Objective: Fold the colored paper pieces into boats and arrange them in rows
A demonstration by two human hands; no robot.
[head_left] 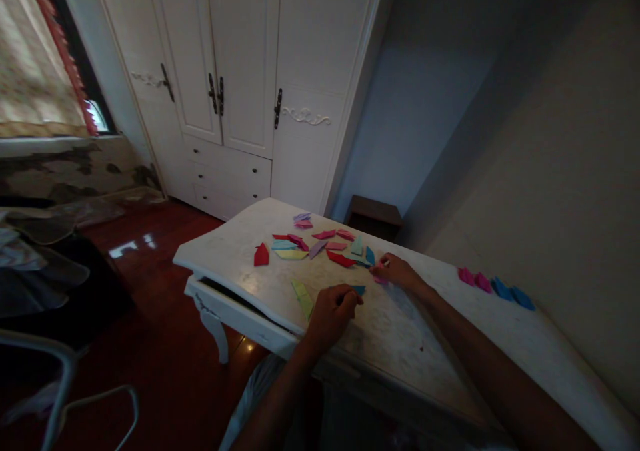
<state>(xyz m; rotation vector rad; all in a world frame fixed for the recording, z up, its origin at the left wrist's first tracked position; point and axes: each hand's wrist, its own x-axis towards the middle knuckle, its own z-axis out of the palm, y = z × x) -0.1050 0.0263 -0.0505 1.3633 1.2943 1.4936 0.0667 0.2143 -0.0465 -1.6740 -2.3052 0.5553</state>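
My left hand point(331, 314) is closed over the front part of the table, its fingers curled around a blue folded paper piece point(359, 289) that is mostly hidden behind them. Farther right, my right hand point(397, 271) pinches a pink folded paper piece point(380, 276) low over the tabletop. Just left of my left hand lies a light green folded paper strip point(302, 297). Beyond both hands is a loose scatter of folded pieces, among them a red one point(341, 258), a yellow one point(291, 255), a pale mint one point(357, 245) and a lone red one point(261, 254).
The white table point(225, 247) has a slightly pulled-out drawer point(240, 314) at its front. Pink folded pieces point(483, 281) and blue ones point(523, 297) stand in a row by the right wall. A white wardrobe point(240, 71) and a dark wooden stand point(374, 214) are behind.
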